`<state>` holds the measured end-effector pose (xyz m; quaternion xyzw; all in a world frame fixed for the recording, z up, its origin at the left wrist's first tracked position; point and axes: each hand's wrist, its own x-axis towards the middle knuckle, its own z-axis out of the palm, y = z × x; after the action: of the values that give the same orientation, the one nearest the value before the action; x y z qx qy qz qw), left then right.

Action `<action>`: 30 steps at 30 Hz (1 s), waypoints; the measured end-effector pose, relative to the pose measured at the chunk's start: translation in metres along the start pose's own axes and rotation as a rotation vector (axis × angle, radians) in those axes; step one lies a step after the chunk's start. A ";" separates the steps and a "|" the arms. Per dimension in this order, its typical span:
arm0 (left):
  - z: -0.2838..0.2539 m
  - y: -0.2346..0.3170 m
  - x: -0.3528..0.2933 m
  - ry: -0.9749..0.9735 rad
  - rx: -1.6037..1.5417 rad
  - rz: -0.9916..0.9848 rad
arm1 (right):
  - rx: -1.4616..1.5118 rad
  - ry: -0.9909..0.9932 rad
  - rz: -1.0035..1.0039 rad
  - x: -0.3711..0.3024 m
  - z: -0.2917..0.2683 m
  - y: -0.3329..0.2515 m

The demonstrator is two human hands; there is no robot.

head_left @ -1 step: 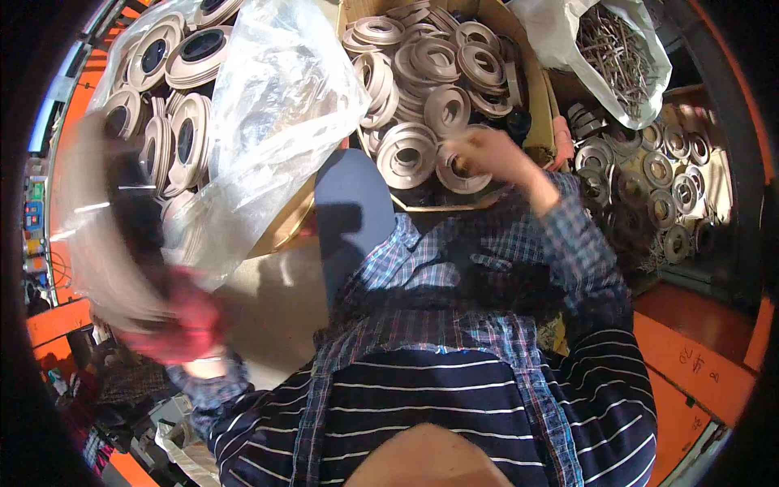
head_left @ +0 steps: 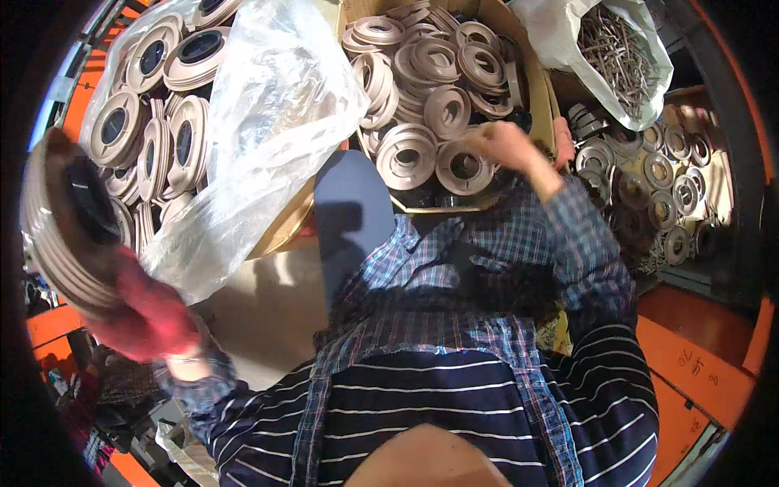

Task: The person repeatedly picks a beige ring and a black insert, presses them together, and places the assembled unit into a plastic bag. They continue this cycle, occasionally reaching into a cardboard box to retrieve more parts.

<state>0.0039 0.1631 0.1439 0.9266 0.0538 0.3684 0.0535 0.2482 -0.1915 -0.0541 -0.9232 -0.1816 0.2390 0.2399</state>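
At the far left, my left hand (head_left: pixel 146 312), in a red glove, is closed around the lower end of a stack of beige ring-shaped parts (head_left: pixel 65 235) with a dark centre. The stack is tilted, beside a plastic-lined heap of similar rings, and slightly blurred. My bare right hand (head_left: pixel 507 146) is over the near right part of a cardboard box (head_left: pixel 531 81) full of loose beige rings. Its bent fingers are at the upper edge of a beige ring (head_left: pixel 464 170); whether they grip it cannot be made out.
Clear plastic sheeting (head_left: pixel 276 97) drapes over the left heap (head_left: pixel 191 138). At the upper right, a white sack (head_left: pixel 560 32) holds thin metal pieces (head_left: pixel 613 57). Below it lie many grey metal rings (head_left: pixel 661 207). Orange metal beams (head_left: pixel 682 357) frame the right side.
My left hand has swung the ring stack left, away from the plastic-lined heap. My right hand has shifted slightly right and up, uncovering more of the near ring.
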 end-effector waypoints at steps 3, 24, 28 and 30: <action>-0.040 -0.025 0.055 0.193 0.358 -0.011 | -0.505 0.016 0.146 0.058 -0.011 0.085; 0.344 0.160 -0.025 -0.697 -1.147 -0.716 | 0.379 0.666 -0.280 -0.012 -0.028 0.037; 0.282 0.148 -0.038 -0.593 -1.700 -0.642 | 0.192 0.685 -0.514 -0.053 -0.001 -0.025; 0.243 0.136 -0.055 -0.423 -1.224 -0.188 | 0.210 0.531 -0.542 -0.075 0.004 -0.043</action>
<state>0.1401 0.0067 -0.0499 0.7724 -0.0965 0.1358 0.6128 0.1755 -0.1883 -0.0074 -0.8419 -0.3251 -0.0627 0.4262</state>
